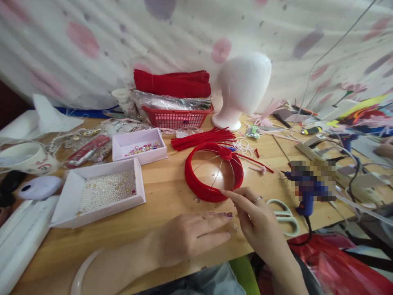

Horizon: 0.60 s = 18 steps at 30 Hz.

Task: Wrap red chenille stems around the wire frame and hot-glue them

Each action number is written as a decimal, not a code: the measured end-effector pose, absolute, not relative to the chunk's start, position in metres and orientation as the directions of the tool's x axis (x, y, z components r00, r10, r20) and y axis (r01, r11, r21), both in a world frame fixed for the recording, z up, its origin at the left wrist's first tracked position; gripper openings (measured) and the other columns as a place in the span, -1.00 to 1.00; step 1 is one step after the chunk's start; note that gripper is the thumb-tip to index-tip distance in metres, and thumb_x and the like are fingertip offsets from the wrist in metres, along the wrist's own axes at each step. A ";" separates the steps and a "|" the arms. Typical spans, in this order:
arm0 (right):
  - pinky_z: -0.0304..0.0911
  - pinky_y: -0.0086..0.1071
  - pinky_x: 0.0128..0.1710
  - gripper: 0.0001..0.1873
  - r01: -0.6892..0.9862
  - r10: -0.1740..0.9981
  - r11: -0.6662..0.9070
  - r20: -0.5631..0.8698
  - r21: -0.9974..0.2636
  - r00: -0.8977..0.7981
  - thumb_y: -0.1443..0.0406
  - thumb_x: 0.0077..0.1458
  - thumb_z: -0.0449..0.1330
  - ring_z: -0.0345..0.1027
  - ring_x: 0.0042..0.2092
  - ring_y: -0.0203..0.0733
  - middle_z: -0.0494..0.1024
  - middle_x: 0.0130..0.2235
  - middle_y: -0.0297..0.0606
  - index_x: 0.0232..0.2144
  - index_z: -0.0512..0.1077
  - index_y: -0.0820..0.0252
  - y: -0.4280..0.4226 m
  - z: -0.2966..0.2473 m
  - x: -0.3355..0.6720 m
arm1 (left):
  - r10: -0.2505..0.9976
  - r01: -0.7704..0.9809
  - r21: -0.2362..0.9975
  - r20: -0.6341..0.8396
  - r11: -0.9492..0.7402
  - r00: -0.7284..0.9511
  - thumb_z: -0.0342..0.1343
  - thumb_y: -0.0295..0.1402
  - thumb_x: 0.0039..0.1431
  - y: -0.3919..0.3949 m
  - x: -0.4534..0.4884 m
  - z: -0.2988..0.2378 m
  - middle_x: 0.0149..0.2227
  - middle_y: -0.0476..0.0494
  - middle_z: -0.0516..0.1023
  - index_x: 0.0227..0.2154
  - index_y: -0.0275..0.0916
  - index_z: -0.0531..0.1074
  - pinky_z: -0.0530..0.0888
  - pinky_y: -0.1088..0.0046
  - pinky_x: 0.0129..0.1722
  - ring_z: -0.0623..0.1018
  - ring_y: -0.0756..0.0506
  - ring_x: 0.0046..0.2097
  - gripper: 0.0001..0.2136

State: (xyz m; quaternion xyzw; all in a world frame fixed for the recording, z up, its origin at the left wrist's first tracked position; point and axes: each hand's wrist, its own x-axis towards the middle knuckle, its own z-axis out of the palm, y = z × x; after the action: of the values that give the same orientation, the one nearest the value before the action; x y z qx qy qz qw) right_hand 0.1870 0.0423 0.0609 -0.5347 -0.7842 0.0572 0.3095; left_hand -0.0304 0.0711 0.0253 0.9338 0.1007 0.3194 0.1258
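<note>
A red fuzzy hoop point(201, 192) with thin wires across its middle and a red round disc point(225, 153) on its far rim lies on the table. My right hand point(260, 223) has its fingertips at the near rim, holding it; some of its fingers are curled in. Just left of it, my left hand point(196, 235) is over the table's front edge, slightly blurred, fingers stretched out with nothing in them. A bundle of red pipe cleaners point(202, 139) lies behind the hoop. Pale green scissors point(284, 217) are right of my right hand.
White boxes of pearl beads point(107, 190) and coloured gems point(141, 149) stand left. A foam head point(245, 86) and red basket point(178, 118) are behind. On the right lie a blue glue gun point(307, 203), power strips point(319, 151) and cords. Another person's hand point(386, 147) shows far right.
</note>
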 end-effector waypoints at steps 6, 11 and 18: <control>0.38 -0.43 -0.41 -0.42 0.825 0.852 0.463 0.419 -0.324 -0.313 0.59 0.12 -0.04 0.48 -0.32 -0.24 0.53 -0.23 -0.18 0.06 0.47 0.07 0.045 0.061 0.192 | 0.277 0.124 0.264 0.688 -0.957 0.671 -0.06 -0.52 0.36 0.071 -0.032 0.022 0.03 -0.15 0.63 0.05 -0.33 0.44 -0.11 -0.09 0.40 0.33 -0.13 0.32 -0.71; 0.38 -0.43 -0.40 -0.45 0.822 0.824 0.505 0.433 -0.265 -0.367 0.60 0.08 -0.03 0.48 -0.31 -0.23 0.53 -0.22 -0.17 -0.01 0.50 0.13 0.049 0.062 0.196 | 0.215 0.056 0.247 0.684 -0.967 0.697 -0.07 -0.51 0.38 0.068 -0.033 0.025 0.08 -0.29 0.58 0.09 -0.40 0.41 0.42 0.40 0.22 0.51 -0.05 0.18 -0.70; 0.38 -0.40 -0.36 -0.44 0.820 0.816 0.514 0.439 -0.253 -0.376 0.60 0.07 -0.02 0.48 -0.26 -0.21 0.54 -0.17 -0.17 0.00 0.49 0.08 0.056 0.061 0.202 | 0.280 0.119 0.265 0.736 -0.957 0.616 0.05 -0.45 0.35 0.066 -0.035 0.027 -0.48 0.00 0.64 -0.20 -0.31 0.51 0.50 0.29 0.16 0.60 0.03 -0.42 -0.87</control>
State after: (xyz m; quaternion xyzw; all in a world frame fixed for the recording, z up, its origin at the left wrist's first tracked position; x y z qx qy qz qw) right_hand 0.2015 0.0563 0.0610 -0.4929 -0.8296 -0.0034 0.2625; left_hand -0.0346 0.0660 0.0266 0.8939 0.1118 0.4236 0.0951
